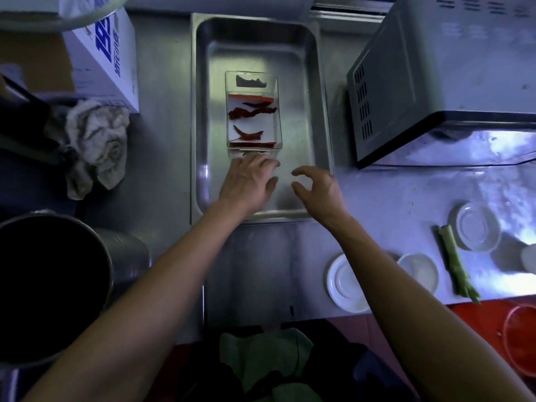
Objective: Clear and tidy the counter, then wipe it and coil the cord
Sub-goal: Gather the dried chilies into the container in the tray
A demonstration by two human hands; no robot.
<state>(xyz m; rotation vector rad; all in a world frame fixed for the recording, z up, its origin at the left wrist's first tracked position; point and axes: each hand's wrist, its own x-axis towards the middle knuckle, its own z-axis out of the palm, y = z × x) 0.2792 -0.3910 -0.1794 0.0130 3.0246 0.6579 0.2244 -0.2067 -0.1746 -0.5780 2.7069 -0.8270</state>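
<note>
Steel counter (261, 256), left hand (249, 181) flat touching clear box (253, 111), right hand (316, 190) loosely curled, holding nothing

Both bare forearms stretched forward. Left hand (249, 181) palm down, fingers extended, relaxed. Right hand (317, 188) just beside it, fingers and thumb loosely curled, holding nothing.

i read the counter (261, 256) and tray (203, 111) as brushed, dully reflective metal. the box (252, 82) is clear glossy plastic, the rag (95, 143) rough crumpled cloth, the saucers (345, 282) glossy white, the carton (107, 59) matt printed cardboard.
</note>
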